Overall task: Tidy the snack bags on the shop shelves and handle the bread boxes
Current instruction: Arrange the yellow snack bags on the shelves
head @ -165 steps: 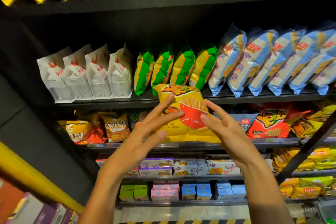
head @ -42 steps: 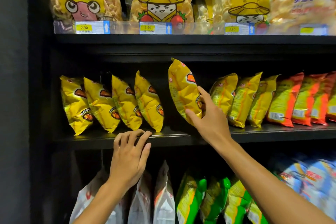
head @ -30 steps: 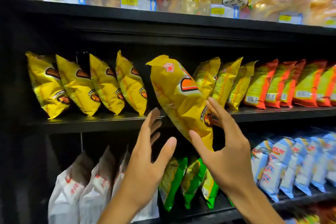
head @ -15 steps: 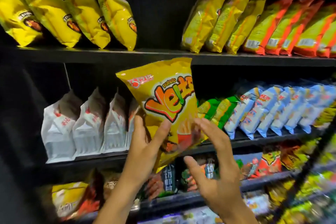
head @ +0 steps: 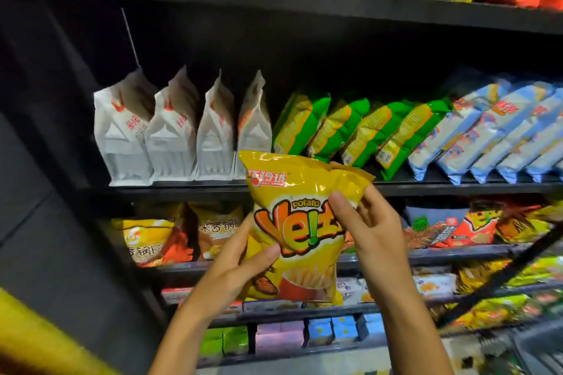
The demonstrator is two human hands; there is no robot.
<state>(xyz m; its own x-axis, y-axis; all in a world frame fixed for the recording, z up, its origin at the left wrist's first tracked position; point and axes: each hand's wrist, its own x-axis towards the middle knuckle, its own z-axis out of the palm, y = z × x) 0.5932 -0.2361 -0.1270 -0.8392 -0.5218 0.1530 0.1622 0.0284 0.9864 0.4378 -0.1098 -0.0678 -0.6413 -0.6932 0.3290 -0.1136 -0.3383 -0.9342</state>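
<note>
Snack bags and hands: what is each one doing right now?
Yellow potato bag: held up facing us, off the shelves.
Left hand: grips its lower left.
Right hand: pinches its upper right.
White bags: standing upright.
Green bags: leaning.
Blue bags: leaning.

both hands hold a yellow potato snack bag (head: 300,222) upright before the black shelf (head: 182,187): the left hand (head: 240,265) grips its lower left edge, the right hand (head: 368,222) pinches its upper right corner. on that shelf behind stand white bags (head: 170,137), then green bags (head: 350,128), then blue bags (head: 493,131).
</note>
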